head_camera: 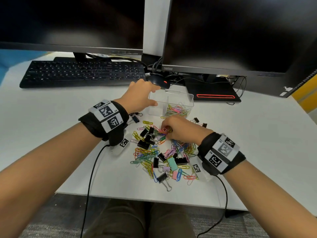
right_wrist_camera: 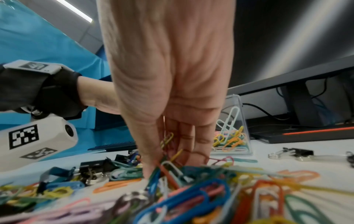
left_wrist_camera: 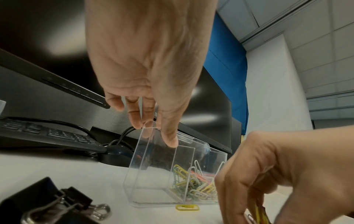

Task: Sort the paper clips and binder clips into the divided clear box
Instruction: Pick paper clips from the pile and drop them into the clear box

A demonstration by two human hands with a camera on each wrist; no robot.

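The clear divided box stands behind the pile; its right compartment holds coloured paper clips, its left one looks empty. My left hand grips the box's left end, thumb on the near wall and fingers behind the corner. A mixed pile of paper clips and black binder clips lies on the white table. At the pile's far edge my right hand pinches several paper clips between thumb and fingers. The box stands just beyond it.
A keyboard and a mouse lie behind the box, under two dark monitors. A monitor base with a red stripe sits right of the box. Loose binder clips lie near the box. The table's front edge is close.
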